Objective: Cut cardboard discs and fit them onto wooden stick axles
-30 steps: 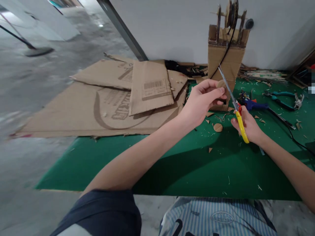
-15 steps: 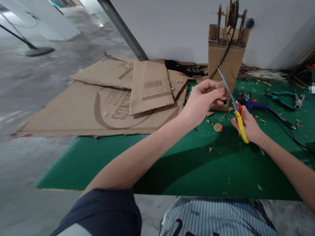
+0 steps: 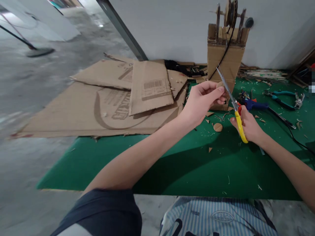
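Note:
Between the thumb and fingers of my left hand (image 3: 203,100) is a small piece of cardboard (image 3: 220,84), mostly covered by the fingertips. My right hand (image 3: 249,126) is closed round the handles of a pair of scissors (image 3: 239,126), yellow and red, their blades pointing up and away to the left. The blades pass right beside the cardboard piece at my left fingertips; whether they are biting into it I cannot tell. Below the hands a round cardboard disc (image 3: 218,127) lies flat on the green table (image 3: 172,170).
Behind my hands stands a cardboard tower (image 3: 225,55) with a spool (image 3: 230,13) and black cord on top. Large cardboard sheets (image 3: 61,111) cover the table's left side. To the right lie a blue glue gun (image 3: 257,105), teal-handled pliers (image 3: 283,98) and scattered scraps.
The cardboard piece shows less above my left fingertips, and the scissor blades sit slightly further left. Otherwise both hands keep nearly the same position and hold.

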The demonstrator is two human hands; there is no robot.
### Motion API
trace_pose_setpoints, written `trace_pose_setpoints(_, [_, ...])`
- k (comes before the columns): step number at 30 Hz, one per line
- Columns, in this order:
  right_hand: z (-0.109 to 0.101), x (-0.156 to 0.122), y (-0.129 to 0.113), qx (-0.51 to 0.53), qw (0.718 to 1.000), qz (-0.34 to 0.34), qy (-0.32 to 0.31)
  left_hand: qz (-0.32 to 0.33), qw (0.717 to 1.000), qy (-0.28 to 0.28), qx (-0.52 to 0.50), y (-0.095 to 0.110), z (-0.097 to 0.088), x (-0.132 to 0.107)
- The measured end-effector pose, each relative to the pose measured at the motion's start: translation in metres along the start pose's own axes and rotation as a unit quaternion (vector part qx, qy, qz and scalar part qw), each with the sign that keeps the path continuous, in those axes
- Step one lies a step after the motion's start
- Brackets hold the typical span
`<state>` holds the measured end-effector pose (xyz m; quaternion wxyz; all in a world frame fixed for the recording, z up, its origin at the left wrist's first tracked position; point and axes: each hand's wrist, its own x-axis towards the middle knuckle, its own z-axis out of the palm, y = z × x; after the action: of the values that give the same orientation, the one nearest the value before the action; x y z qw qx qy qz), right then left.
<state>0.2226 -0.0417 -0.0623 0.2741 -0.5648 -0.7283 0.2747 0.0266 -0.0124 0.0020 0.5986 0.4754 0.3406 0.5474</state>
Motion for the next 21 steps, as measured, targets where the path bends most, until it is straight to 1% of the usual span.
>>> trace_pose_setpoints(3, [-0.002,0.001,0.0,-0.003,0.999,0.031,-0.011,0.002,1.0,0.0,0.005,0.0,0.0,0.0])
trace_pose_setpoints(9, [-0.006,0.003,0.0,0.012,0.996,0.064,-0.054,0.015,0.999,-0.01,0.035,0.002,-0.004,0.001])
trace_pose_setpoints(14, [-0.008,0.005,-0.001,0.0,0.996,0.069,-0.058,0.035,0.998,-0.017,0.052,0.003,-0.008,0.003])
trace_pose_setpoints(18, [-0.009,0.006,-0.001,-0.01,0.997,0.05,-0.057,0.042,0.997,-0.027,0.066,0.004,-0.011,0.006])
trace_pose_setpoints(21, [-0.009,0.004,-0.001,0.003,0.997,0.048,-0.06,0.049,0.994,-0.036,0.087,0.005,-0.013,0.007])
